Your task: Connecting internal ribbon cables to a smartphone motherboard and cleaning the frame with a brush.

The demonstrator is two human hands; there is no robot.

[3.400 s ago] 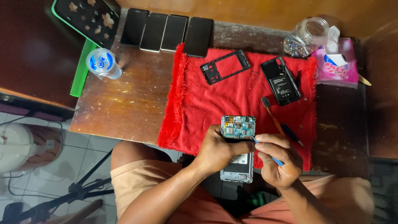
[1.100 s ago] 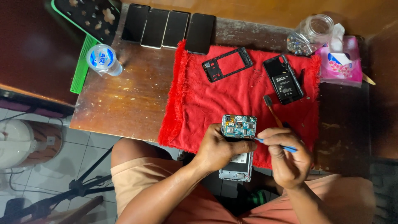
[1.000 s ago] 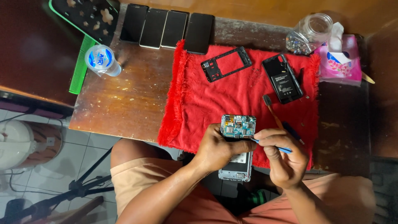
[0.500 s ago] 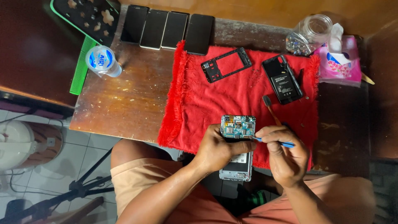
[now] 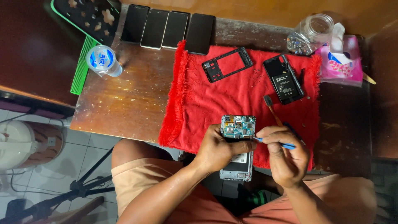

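An opened phone (image 5: 238, 128) with its circuit board bare lies at the near edge of a red cloth (image 5: 232, 99). My left hand (image 5: 217, 148) grips the phone around its middle. My right hand (image 5: 286, 155) pinches a thin blue tool (image 5: 277, 144) whose tip touches the board's right side. A black phone frame (image 5: 227, 64) and a black back cover (image 5: 283, 79) lie farther up the cloth. A small brush (image 5: 272, 108) rests just beyond my right hand.
Several dark phones (image 5: 168, 28) line the wooden table's far edge (image 5: 124, 103). A sealed water cup (image 5: 103, 60) and green comb (image 5: 81, 66) sit at left. A glass jar of small parts (image 5: 309, 35) and a pink tissue pack (image 5: 338, 60) stand at right.
My right hand has drawn slightly closer to the phone, bringing the blue tool's tip onto the board. My left hand keeps the same grip.
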